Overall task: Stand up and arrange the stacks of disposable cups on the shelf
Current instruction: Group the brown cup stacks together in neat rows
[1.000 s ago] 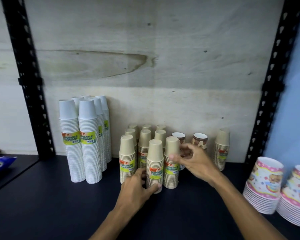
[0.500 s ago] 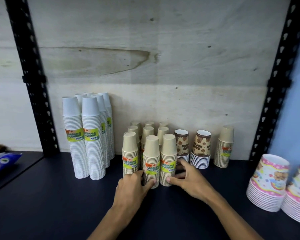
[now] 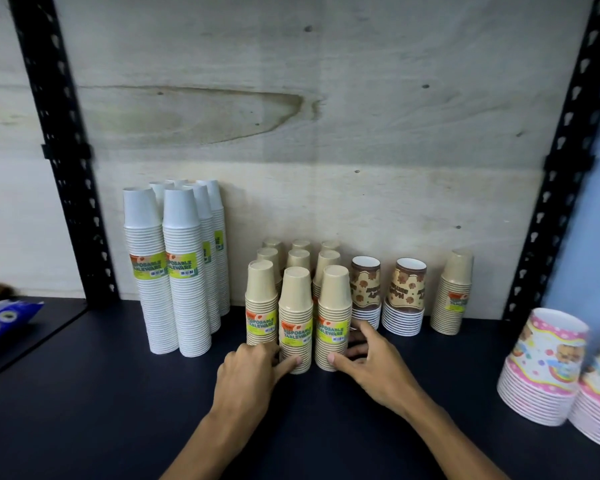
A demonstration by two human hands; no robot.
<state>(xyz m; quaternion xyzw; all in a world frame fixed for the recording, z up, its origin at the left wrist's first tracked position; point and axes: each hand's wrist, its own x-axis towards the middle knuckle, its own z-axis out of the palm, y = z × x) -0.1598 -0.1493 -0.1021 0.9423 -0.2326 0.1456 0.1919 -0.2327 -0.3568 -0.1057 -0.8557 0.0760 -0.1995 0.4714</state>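
1. Two hands reach to a group of tan cup stacks [image 3: 296,303] standing upright on the dark shelf [image 3: 118,410], near the wooden back wall [image 3: 326,98].
2. Three tan stacks stand in the front row, side by side and touching, each with a yellow label. More tan stacks stand in rows behind them.
3. The left hand [image 3: 248,367] curls round the bottom of the middle front stack, with its thumb on the front of the cups.
4. The right hand [image 3: 371,362] wraps round the bottom of the right front stack [image 3: 333,317], thumb in front and fingers spread behind.
5. Tall white cup stacks [image 3: 181,268] stand to the left, well apart from the hands.
6. Two brown patterned cup stacks [image 3: 385,292] stand just right of the tan group, and one lone tan stack [image 3: 454,292] stands further right.
7. Pink patterned cup stacks [image 3: 544,365] sit at the far right edge.
8. A blue packet [image 3: 4,317] lies on the next shelf at the far left.
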